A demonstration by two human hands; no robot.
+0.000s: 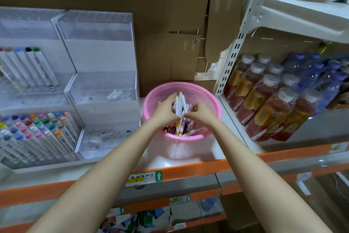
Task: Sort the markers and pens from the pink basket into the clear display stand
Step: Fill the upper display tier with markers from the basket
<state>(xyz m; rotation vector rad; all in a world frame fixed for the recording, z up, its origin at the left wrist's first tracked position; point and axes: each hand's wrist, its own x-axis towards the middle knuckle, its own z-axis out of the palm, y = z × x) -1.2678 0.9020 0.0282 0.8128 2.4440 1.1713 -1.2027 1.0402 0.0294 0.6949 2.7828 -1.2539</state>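
Pens (pixel 179 108) stand bunched nearly upright over the pink basket (pixel 215 100), their long axis tipped slightly away from the person. The left hand (pixel 165 110) has its fingers curled round the bunch from the left. The right hand (pixel 200 114) curls its fingers against the bunch's right side, so both grip the same pens. The clear display stand (pixel 103 81) sits left of the basket, just beside it on the same shelf (pixel 232 134), so I judge the left hand the nearer one for carrying across. Counted: one basket and two tiered clear stands side by side. The nearer stand is almost bare; the farther stand (pixel 28 98) shows five markers (pixel 43 62) on its upper tier and too many to count below. The gripped bunch looks like four or five pens, though overlap blocks a firm count. More lie loose in the basket, uncounted
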